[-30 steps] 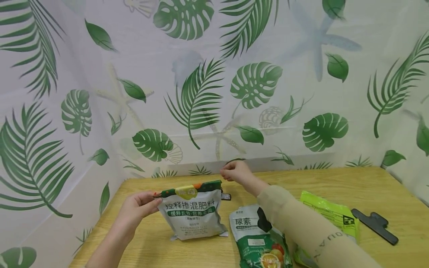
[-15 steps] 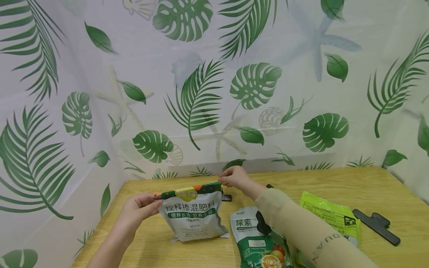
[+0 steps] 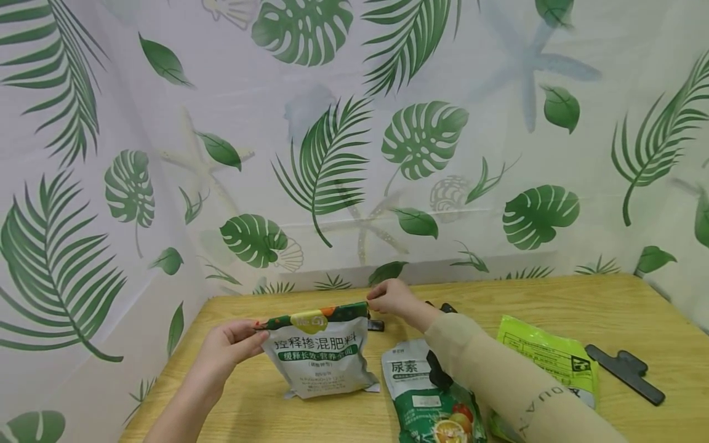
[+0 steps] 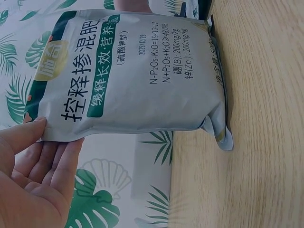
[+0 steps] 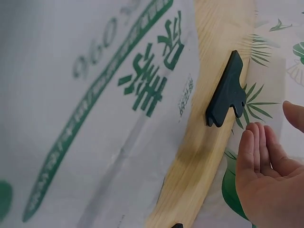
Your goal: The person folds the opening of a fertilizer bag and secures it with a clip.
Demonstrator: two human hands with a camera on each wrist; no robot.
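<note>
A white and grey fertilizer bag with a green top strip stands upright on the wooden table. My left hand pinches its top left corner, thumb in front and fingers behind, as the left wrist view also shows with the bag. At the opposite top corner, in the head view, my right hand has its fingertips right by the edge. In the right wrist view that hand shows extended fingers and a thumb apart from them, nothing visible between.
A white and green urea bag lies beneath my right forearm. Beyond it lie a yellow-green bag and a long black clip. Another black clip lies near the table's back edge. A leaf-patterned cloth covers the walls.
My right hand has come down to the bag's top right corner and then shifted slightly right. My left hand keeps its grip; the bag stays nearly in place.
</note>
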